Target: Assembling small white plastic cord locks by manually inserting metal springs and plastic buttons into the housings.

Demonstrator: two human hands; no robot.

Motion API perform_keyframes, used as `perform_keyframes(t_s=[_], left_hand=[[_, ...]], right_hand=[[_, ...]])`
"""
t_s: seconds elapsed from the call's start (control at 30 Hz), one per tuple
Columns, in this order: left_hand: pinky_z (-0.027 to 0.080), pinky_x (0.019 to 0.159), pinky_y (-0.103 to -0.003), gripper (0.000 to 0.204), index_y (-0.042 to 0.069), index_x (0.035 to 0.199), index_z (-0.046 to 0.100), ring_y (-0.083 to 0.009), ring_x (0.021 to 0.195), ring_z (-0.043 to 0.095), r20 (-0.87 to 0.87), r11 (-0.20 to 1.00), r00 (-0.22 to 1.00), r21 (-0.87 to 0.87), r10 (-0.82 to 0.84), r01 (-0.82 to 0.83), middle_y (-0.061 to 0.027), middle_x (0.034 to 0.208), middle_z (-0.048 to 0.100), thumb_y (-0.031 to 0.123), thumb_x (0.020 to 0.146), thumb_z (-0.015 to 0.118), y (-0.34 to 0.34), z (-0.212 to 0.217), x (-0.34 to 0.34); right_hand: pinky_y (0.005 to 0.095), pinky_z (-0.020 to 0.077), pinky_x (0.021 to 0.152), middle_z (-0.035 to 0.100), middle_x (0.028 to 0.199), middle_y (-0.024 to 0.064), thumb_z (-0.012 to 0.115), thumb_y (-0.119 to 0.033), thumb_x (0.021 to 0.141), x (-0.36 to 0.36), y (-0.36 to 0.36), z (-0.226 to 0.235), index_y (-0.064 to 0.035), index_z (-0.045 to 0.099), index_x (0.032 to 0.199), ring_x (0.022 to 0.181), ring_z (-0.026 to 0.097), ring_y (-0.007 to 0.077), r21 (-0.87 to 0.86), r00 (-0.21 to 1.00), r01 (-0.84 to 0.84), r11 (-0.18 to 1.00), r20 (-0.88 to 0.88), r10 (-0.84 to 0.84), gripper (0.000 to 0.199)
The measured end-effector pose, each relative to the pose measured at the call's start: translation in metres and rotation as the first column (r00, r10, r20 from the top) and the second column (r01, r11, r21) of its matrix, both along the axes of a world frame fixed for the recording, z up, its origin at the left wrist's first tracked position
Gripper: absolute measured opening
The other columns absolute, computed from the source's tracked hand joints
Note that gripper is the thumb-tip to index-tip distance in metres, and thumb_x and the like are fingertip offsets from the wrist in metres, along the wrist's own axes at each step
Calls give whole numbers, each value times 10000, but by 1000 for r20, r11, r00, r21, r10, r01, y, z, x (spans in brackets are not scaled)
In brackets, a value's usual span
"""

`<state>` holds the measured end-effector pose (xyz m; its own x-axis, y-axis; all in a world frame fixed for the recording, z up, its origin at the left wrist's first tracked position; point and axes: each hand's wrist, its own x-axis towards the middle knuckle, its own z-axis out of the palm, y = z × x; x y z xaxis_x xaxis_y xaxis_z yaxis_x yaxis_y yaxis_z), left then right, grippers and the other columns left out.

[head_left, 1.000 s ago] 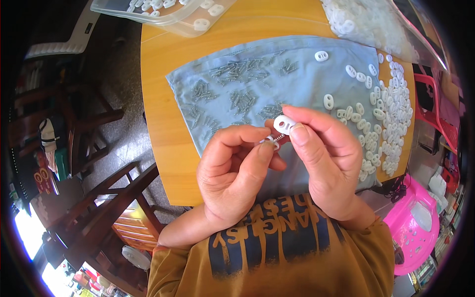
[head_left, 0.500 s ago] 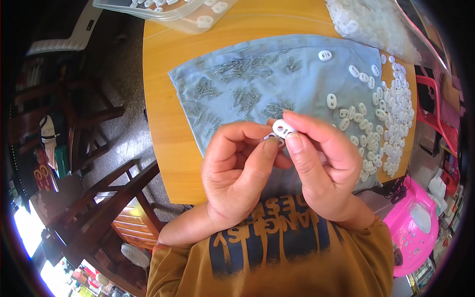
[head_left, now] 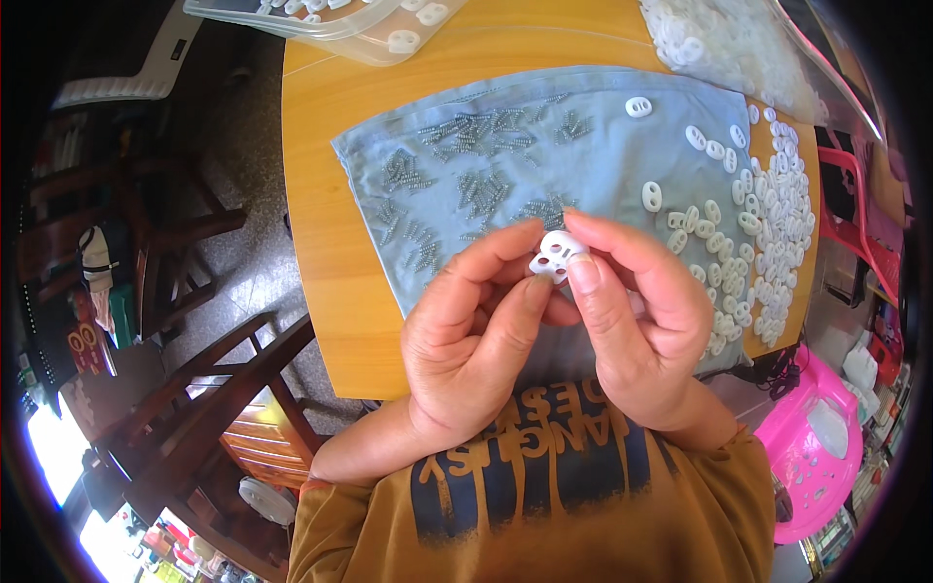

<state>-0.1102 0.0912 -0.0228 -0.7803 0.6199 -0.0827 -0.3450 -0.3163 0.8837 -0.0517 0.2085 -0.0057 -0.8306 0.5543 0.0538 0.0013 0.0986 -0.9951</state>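
L hand (head_left: 465, 335) partly curled, thumb & index nearly closed in a pinch on the lower cord-lock pc (head_left: 546, 268). R hand (head_left: 649, 325) likewise: thumb + index closed on the upper cord-lock pc (head_left: 558, 239), other fingers bent loosely behind. Both pcs white plastic w/ holes, right at the fingertips btwn the hands. Upper pc overlaps the lower in view, set just beyond L thumb tip; its long axis looks slanted, far-left down to R thumb. Lower pc is nearer L thumb, upper nearer R. Can't tell if they're joined, or if a spring sits btwn.

Surface: blue-grey cloth (head_left: 607, 155) on wooden table (head_left: 326, 311) under/beyond hands. Small coil springs (head_left: 481, 194) in clumps beyond L hand; loose white oval pcs (head_left: 777, 223) heaped right of R hand. Clear tub (head_left: 360, 47) far beyond L, clear plastic bag (head_left: 739, 68) far beyond R.

Room: pink plastic seat (head_left: 812, 466) right of R forearm, dark wooden furniture & speckled floor (head_left: 248, 262) well left of L hand.
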Motion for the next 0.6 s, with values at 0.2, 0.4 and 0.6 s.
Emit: perform_keyframes(t_s=[0.2,0.4,0.6], left_hand=[[523,767,-268,405,-51,1282,402,-159,923,592,-58,1000,998,6,-10,10,-148,1114,565,-86,884,469,0,0,0],[519,762,-255,421,-54,1294,395,-147,955,575,-23,1000,1000,1,-11,11,-143,1121,569,-88,882,473,-2,2,0],[514,747,-238,425,-42,1301,397,-136,889,592,-18,998,998,15,-60,60,-129,1103,580,-83,885,471,-5,3,0]], right_hand=[[222,434,681,591,903,97,524,-1,878,0,12,1,55,557,1110,782,557,128,290,977,-207,934,16,212,241],[258,436,726,586,958,112,568,-9,838,0,17,-1,51,547,1138,827,557,168,330,959,-245,911,-53,278,307],[288,465,657,635,902,95,657,-30,769,-2,27,1,13,554,1151,716,596,198,300,934,-311,902,-80,349,398]])
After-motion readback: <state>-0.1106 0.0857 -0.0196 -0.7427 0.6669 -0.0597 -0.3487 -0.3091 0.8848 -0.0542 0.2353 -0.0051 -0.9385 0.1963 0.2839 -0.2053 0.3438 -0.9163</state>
